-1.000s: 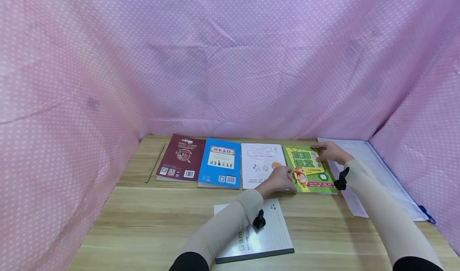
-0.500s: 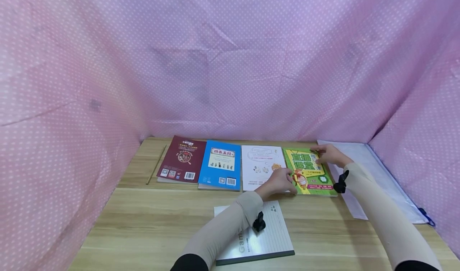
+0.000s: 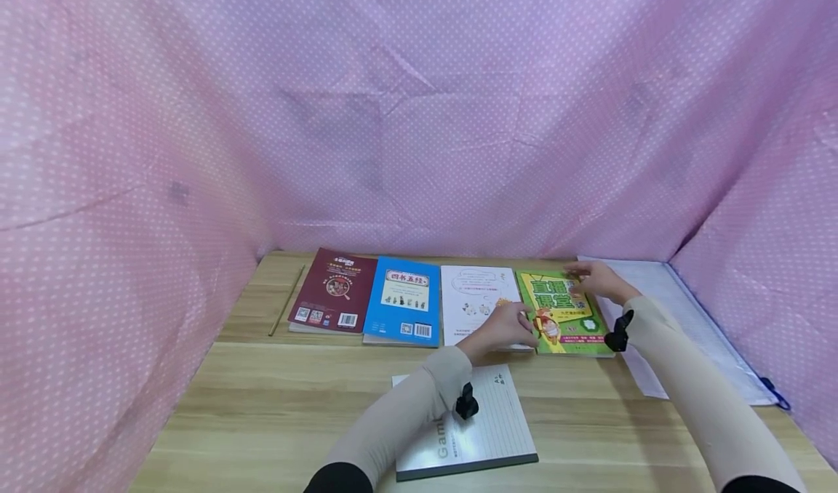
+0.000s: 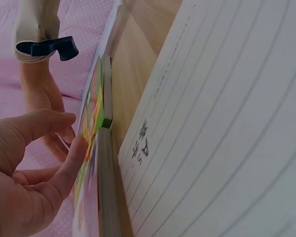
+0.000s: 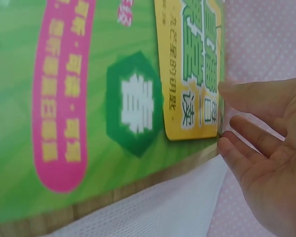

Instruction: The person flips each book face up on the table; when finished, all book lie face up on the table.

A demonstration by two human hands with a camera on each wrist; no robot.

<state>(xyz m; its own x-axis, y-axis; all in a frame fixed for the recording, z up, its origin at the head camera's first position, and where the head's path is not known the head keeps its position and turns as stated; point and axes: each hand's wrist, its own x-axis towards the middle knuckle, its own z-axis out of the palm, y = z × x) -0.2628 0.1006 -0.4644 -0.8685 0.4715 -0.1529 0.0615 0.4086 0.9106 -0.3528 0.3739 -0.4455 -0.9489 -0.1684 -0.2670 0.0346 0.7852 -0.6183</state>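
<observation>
A green book with a yellow title panel (image 3: 572, 337) lies flat at the right end of a row of books. My right hand (image 3: 604, 281) is at its far right corner, fingers and thumb spread and fingertips at the edge, as the right wrist view shows beside the book's green cover (image 5: 138, 177). My left hand (image 3: 499, 326) is over the near right corner of the white book (image 3: 468, 293), beside the green book. In the left wrist view, that hand's thumb and fingers (image 4: 71, 163) are loosely extended, gripping nothing visible; exact contact is unclear.
A blue book (image 3: 402, 326) and a maroon book (image 3: 321, 297) continue the row leftward, with a thin stick (image 3: 286, 300) beyond. A lined notepad (image 3: 494, 427) lies under my left forearm. A white mesh pouch (image 3: 687, 326) lies at right. Pink dotted cloth (image 3: 419, 151) surrounds the table.
My left hand has shifted very slightly left, away from the green book. My right hand stays at the green book's far corner, and the books keep their places.
</observation>
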